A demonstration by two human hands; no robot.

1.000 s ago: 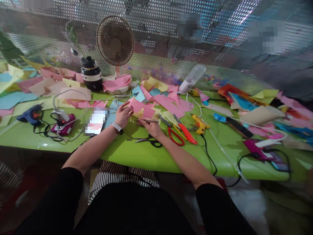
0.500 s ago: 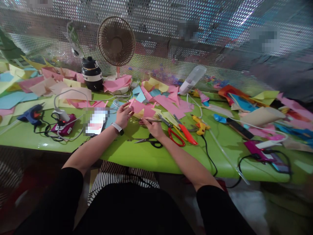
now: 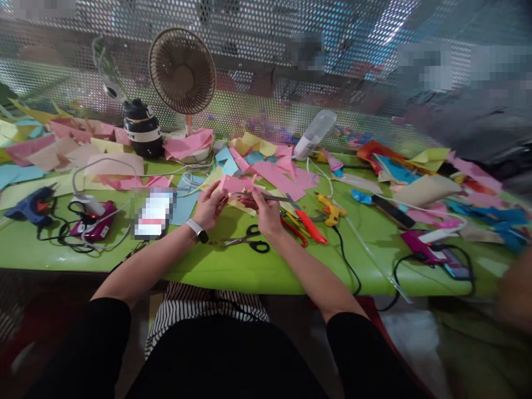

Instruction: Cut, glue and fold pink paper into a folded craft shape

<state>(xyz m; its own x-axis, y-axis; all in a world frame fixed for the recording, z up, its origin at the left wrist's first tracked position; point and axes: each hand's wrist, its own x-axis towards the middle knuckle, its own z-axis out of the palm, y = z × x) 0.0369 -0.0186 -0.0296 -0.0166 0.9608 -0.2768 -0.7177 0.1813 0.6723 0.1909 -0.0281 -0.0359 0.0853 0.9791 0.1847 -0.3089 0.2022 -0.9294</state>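
Note:
My left hand [image 3: 211, 209], with a white-banded watch on its wrist, has its fingertips pinched together; whatever small thing they hold is too small to make out. My right hand [image 3: 268, 213] grips slim metal tweezers [image 3: 274, 197], whose tips point left and come close to my left fingertips. Behind both hands lie pink paper pieces [image 3: 236, 183]. Black-handled scissors [image 3: 249, 241] rest on the green table [image 3: 233, 271] just below the hands. To the right of my right hand are red-handled scissors [image 3: 300, 239], partly hidden, and a red tool [image 3: 311, 226].
A yellow glue gun [image 3: 331, 211] lies on the right, a blue one [image 3: 31, 206] far left. A lit phone [image 3: 154, 213], power strips [image 3: 97, 221], a fan [image 3: 183, 71], a black bottle [image 3: 143, 130] and paper scraps surround the hands. Another person's blurred arm [image 3: 517, 291] shows far right.
My right hand has risen slightly and turned, bringing the tweezers up to my left fingertips. My left hand has dropped a little off the pink paper. The whole view has shifted slightly.

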